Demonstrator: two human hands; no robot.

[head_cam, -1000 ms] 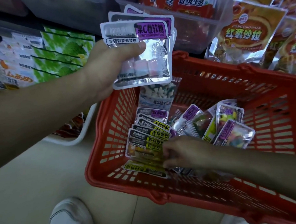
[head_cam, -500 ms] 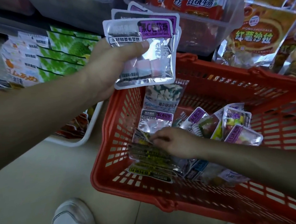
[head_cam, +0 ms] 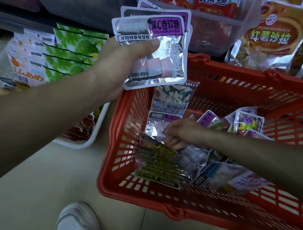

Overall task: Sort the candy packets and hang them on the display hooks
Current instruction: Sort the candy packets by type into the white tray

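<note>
Candy packets (head_cam: 159, 161) lie loose and overlapping in the red basket (head_cam: 173, 214), just past a white shoe (head_cam: 76, 226) on the floor (head_cam: 36, 203). The right hand (head_cam: 180, 132) is down among them, fingers (head_cam: 169, 140) curled at the edge of a silver packet (head_cam: 156, 125) with a purple label. I cannot tell whether they have hold of it.

Higher up, the left hand (head_cam: 118, 66) holds a purple-label stack (head_cam: 160, 42) upright above the basket's far rim, thumb pressed across the front.

These pouches look light, floppy and slick — foil that likely slides when fanned. The flat sealed top strip seems the best place to pinch, clear of the lumpy sweets.

Beyond are green bags (head_cam: 74, 48) and a clear bin (head_cam: 222, 36) of red packs; no hooks show.
</note>
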